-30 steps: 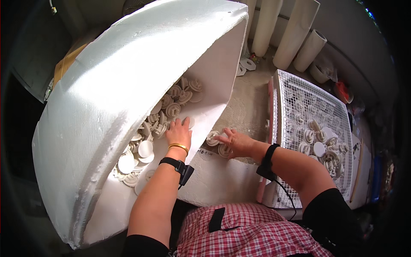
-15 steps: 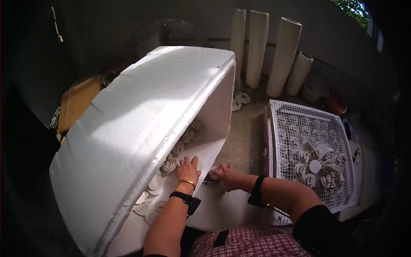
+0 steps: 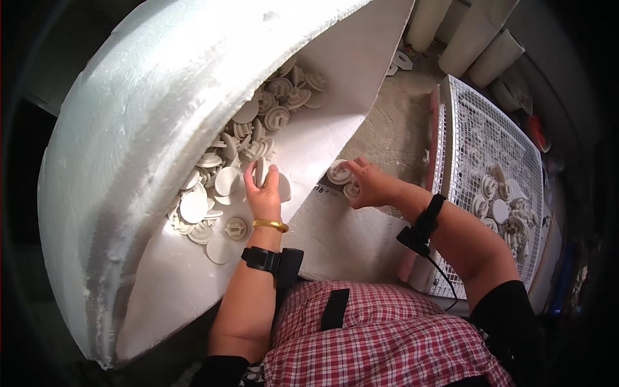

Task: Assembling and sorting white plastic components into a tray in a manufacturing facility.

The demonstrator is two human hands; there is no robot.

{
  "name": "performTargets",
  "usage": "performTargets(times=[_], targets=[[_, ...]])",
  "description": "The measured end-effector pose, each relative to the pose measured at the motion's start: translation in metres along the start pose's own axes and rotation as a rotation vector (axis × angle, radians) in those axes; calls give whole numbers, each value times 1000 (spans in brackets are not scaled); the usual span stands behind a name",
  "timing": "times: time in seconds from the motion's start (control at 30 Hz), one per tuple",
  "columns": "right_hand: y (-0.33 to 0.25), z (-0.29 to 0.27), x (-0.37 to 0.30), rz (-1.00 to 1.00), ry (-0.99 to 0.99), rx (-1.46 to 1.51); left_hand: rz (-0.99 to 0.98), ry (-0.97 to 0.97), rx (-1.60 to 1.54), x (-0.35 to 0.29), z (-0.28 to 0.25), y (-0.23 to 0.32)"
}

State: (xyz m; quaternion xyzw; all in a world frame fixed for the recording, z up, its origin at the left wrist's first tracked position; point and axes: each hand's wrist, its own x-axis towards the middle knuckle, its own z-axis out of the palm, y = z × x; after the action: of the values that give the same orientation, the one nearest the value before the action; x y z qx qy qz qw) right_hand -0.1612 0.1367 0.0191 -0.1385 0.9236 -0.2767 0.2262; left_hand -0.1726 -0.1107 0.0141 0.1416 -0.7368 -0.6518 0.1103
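Observation:
Inside a white foam box (image 3: 161, 116) tipped on its side lies a heap of white round discs (image 3: 227, 181) with raised, ridged backs. My left hand (image 3: 264, 200) is at the heap's edge, thumb and fingers closed on one white disc (image 3: 261, 171) held on edge. Another smooth disc (image 3: 284, 187) lies just right of that hand. Past the box's lower edge, my right hand (image 3: 376, 186) has its fingers curled at two white round pieces. Its fingertips meet the ridged disc (image 3: 338, 171); the lower piece (image 3: 351, 189) sits under its palm side, partly covered.
To the right stands a white wire-mesh rack (image 3: 464, 129) with a pile of similar white pieces (image 3: 509, 206) on it. Tall pale tubes (image 3: 480, 32) stand at the back. A dusty grey surface (image 3: 403, 119) lies between box and rack.
The view has tilted down and nearer, showing more of the heap. My left hand has gone from spread fingers to pinching a disc. My right hand stays by the ridged disc.

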Motion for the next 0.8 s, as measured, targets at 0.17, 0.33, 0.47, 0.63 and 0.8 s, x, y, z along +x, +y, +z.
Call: performTargets(times=[0.17,0.33,0.47,0.63,0.8], targets=[[-17,-16,0,65,-94,115,-650,7,-918,41,-24,3],[-7,-43,-2,130,-147,322,-736,-27,-991,58,-12,9],[-26,-60,13,190,-209,809,-718,74,-863,60,-6,18],[-43,-49,71,133,-209,1297,-750,74,-718,54,6,36],[-64,-39,113,132,-224,1279,-741,-82,-814,60,-8,21]])
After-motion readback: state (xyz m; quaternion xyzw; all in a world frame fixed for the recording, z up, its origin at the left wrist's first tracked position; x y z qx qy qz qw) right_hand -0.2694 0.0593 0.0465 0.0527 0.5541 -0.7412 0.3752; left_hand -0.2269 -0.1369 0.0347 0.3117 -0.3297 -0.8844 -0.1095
